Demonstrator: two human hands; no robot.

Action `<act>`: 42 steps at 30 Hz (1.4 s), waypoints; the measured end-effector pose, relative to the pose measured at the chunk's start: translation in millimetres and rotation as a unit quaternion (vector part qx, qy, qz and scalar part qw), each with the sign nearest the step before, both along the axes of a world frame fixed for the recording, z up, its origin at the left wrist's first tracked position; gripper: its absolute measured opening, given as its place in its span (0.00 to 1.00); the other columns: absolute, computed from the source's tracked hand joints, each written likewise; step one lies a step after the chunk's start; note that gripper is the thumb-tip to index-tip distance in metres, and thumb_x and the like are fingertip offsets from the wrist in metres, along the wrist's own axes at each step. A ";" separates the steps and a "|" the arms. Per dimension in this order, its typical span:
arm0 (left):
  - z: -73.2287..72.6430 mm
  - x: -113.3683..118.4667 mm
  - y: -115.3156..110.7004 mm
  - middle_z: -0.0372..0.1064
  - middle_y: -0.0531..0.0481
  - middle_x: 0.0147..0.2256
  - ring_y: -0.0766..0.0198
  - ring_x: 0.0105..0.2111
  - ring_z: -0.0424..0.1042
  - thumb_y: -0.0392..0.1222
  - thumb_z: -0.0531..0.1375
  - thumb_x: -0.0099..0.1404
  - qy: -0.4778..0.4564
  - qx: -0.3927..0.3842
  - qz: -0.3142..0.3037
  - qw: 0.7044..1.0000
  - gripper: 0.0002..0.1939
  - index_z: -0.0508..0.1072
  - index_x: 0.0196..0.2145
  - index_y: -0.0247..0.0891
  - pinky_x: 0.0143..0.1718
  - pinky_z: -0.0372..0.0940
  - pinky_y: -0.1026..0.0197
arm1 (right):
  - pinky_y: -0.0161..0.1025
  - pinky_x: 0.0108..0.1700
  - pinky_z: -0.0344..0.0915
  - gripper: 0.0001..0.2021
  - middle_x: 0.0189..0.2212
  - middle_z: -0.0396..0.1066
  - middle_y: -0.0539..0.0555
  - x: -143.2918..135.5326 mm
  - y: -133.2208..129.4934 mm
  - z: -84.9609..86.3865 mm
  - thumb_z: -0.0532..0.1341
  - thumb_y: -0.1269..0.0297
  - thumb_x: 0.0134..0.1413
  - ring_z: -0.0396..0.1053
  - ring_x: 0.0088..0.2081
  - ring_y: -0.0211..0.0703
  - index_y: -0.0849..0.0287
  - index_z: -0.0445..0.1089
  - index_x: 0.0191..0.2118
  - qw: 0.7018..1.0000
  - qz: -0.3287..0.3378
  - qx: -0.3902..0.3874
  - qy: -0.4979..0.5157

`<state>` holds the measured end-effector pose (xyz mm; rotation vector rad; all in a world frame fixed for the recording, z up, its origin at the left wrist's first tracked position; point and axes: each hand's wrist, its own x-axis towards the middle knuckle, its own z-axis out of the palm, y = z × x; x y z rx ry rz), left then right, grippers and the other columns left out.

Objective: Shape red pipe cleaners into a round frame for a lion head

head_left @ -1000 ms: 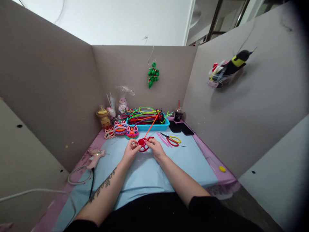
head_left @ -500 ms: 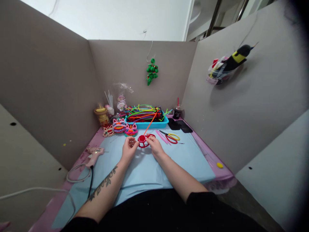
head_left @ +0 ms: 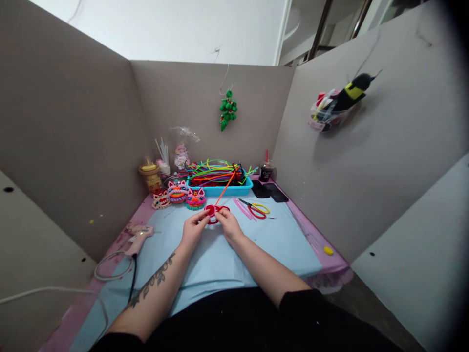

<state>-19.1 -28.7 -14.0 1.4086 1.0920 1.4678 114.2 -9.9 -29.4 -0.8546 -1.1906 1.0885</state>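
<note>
Between my hands, above the blue-covered table, is a small red frame of bent pipe cleaners (head_left: 210, 210) with a round closed centre and open loops. My left hand (head_left: 194, 226) pinches its left side between thumb and fingers. With thumb and fingertips, my right hand (head_left: 227, 224) grips the right side, where a red loop sticks out. An orange pipe cleaner (head_left: 224, 188) rises behind the frame toward the tray; whether it joins the red piece I cannot tell. My fingertips cover part of the frame.
A blue tray (head_left: 220, 191) of colourful pipe cleaners stands at the back. Finished animal heads (head_left: 178, 192) sit left of it. Scissors (head_left: 257, 210) and pink strips (head_left: 245, 209) lie right of my hands. A pink glue gun (head_left: 140, 239) with its cable lies at left; dark phones (head_left: 275, 192) lie back right.
My left hand has closed in on the red frame, its fingers now pinching the side. My right hand has come slightly nearer to it. The whole view has shifted a little.
</note>
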 end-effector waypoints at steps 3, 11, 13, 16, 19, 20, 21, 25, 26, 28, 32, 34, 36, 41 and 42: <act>0.7 0.4 0.3 0.75 0.44 0.37 0.60 0.36 0.71 0.44 0.65 0.50 -0.004 -0.008 0.004 1.000 0.19 0.76 0.41 0.35 0.40 0.64 0.60 | 0.36 0.36 0.58 0.14 0.24 0.64 0.48 -1.7 -1.3 0.7 0.62 0.53 0.43 0.61 0.29 0.37 0.58 0.64 0.21 0.999 -0.008 -0.010 0.030; 3.6 -0.1 -0.7 0.75 0.46 0.33 0.64 0.30 0.70 0.44 0.65 0.50 -0.022 -0.018 0.037 0.999 0.20 0.76 0.40 0.35 0.34 0.63 0.64 | 0.33 0.29 0.55 0.12 0.19 0.61 0.45 0.6 -5.9 5.3 0.62 0.55 0.42 0.57 0.23 0.34 0.58 0.64 0.23 0.997 0.016 -0.061 0.046; 2.2 -2.6 1.1 0.75 0.47 0.32 0.65 0.29 0.69 0.45 0.66 0.49 -0.043 -0.019 0.041 0.998 0.20 0.76 0.40 0.34 0.33 0.63 0.65 | 0.32 0.28 0.56 0.12 0.22 0.63 0.46 4.9 -5.3 5.9 0.62 0.55 0.42 0.60 0.24 0.35 0.58 0.64 0.25 0.997 -0.010 -0.065 0.037; 1.2 -5.7 3.1 0.73 0.49 0.28 0.67 0.27 0.68 0.45 0.66 0.48 -0.069 -0.017 0.045 0.996 0.21 0.76 0.41 0.34 0.32 0.62 0.65 | 0.32 0.27 0.58 0.12 0.25 0.66 0.47 12.8 -1.0 2.1 0.62 0.56 0.42 0.64 0.26 0.36 0.57 0.62 0.29 0.995 -0.056 -0.074 0.023; 2.5 -6.6 2.8 0.73 0.49 0.27 0.67 0.27 0.68 0.45 0.66 0.48 -0.085 -0.024 0.049 0.995 0.22 0.75 0.41 0.34 0.31 0.62 0.65 | 0.31 0.21 0.54 0.15 0.18 0.63 0.43 19.9 4.8 -5.1 0.60 0.56 0.43 0.60 0.19 0.35 0.55 0.60 0.37 0.991 -0.092 -0.090 -0.026; 3.2 -6.7 2.5 0.73 0.49 0.28 0.67 0.27 0.69 0.45 0.66 0.47 -0.088 -0.027 0.051 0.994 0.22 0.76 0.40 0.34 0.32 0.62 0.65 | 0.31 0.21 0.53 0.15 0.16 0.61 0.42 21.7 6.3 -7.0 0.60 0.57 0.43 0.58 0.17 0.35 0.55 0.61 0.38 0.989 -0.103 -0.088 -0.055; 3.8 -6.7 2.1 0.74 0.48 0.29 0.67 0.28 0.69 0.45 0.67 0.47 -0.091 -0.030 0.054 0.994 0.22 0.76 0.40 0.34 0.32 0.62 0.65 | 0.31 0.21 0.52 0.15 0.15 0.59 0.41 23.2 7.4 -8.2 0.60 0.57 0.43 0.56 0.17 0.34 0.56 0.63 0.38 0.986 -0.112 -0.082 -0.089; 4.0 -7.5 2.0 0.74 0.47 0.31 0.65 0.29 0.70 0.46 0.67 0.46 -0.097 -0.031 0.057 0.993 0.23 0.75 0.41 0.34 0.33 0.62 0.64 | 0.32 0.23 0.52 0.09 0.15 0.57 0.44 25.5 7.3 -6.0 0.60 0.58 0.43 0.55 0.19 0.34 0.58 0.68 0.28 0.974 -0.117 -0.043 -0.188; 3.5 -8.0 2.5 0.74 0.46 0.31 0.65 0.29 0.70 0.46 0.67 0.46 -0.098 -0.030 0.056 0.993 0.24 0.75 0.41 0.33 0.33 0.62 0.64 | 0.32 0.23 0.52 0.09 0.15 0.58 0.45 25.1 6.5 -4.8 0.59 0.58 0.44 0.55 0.20 0.34 0.59 0.69 0.28 0.975 -0.109 -0.033 -0.193; 2.5 -9.2 4.1 0.74 0.46 0.31 0.65 0.29 0.70 0.46 0.67 0.47 -0.104 -0.027 0.057 0.993 0.24 0.75 0.41 0.33 0.34 0.63 0.63 | 0.32 0.24 0.52 0.11 0.16 0.59 0.45 23.4 4.9 -3.2 0.58 0.57 0.45 0.55 0.20 0.34 0.59 0.70 0.29 0.978 -0.085 -0.027 -0.189; 0.9 -12.0 8.1 0.74 0.45 0.32 0.64 0.30 0.70 0.46 0.66 0.47 -0.131 -0.023 0.081 0.988 0.25 0.74 0.43 0.32 0.35 0.64 0.62 | 0.32 0.24 0.52 0.09 0.16 0.59 0.45 19.7 3.5 -4.7 0.60 0.59 0.42 0.54 0.20 0.33 0.60 0.69 0.26 0.976 -0.022 -0.045 -0.211; 0.5 -13.0 9.3 0.74 0.46 0.33 0.65 0.31 0.70 0.46 0.66 0.47 -0.142 -0.023 0.088 0.986 0.24 0.74 0.43 0.33 0.35 0.64 0.63 | 0.32 0.24 0.53 0.08 0.16 0.60 0.45 19.6 3.6 -4.7 0.60 0.60 0.41 0.56 0.20 0.33 0.60 0.67 0.23 0.977 -0.023 -0.038 -0.209; 0.1 -13.2 9.4 0.74 0.46 0.32 0.65 0.30 0.70 0.45 0.67 0.47 -0.136 -0.027 0.088 0.986 0.24 0.74 0.42 0.33 0.34 0.63 0.64 | 0.32 0.25 0.55 0.08 0.17 0.62 0.46 21.2 3.6 -2.2 0.59 0.60 0.43 0.58 0.21 0.34 0.60 0.67 0.23 0.983 -0.049 -0.026 -0.174; -1.1 -11.3 7.3 0.74 0.47 0.29 0.66 0.28 0.69 0.44 0.67 0.47 -0.088 -0.048 0.077 0.992 0.23 0.75 0.41 0.32 0.32 0.62 0.65 | 0.34 0.26 0.59 0.10 0.21 0.64 0.48 26.8 -0.3 9.5 0.59 0.57 0.46 0.62 0.24 0.37 0.59 0.68 0.30 0.992 -0.103 0.021 -0.072; -1.5 -11.1 7.3 0.74 0.47 0.30 0.66 0.28 0.69 0.45 0.67 0.47 -0.085 -0.051 0.071 0.993 0.23 0.75 0.41 0.33 0.32 0.62 0.65 | 0.34 0.27 0.60 0.09 0.22 0.65 0.48 27.3 -1.4 11.1 0.59 0.57 0.46 0.62 0.24 0.37 0.58 0.68 0.30 0.992 -0.106 0.035 -0.066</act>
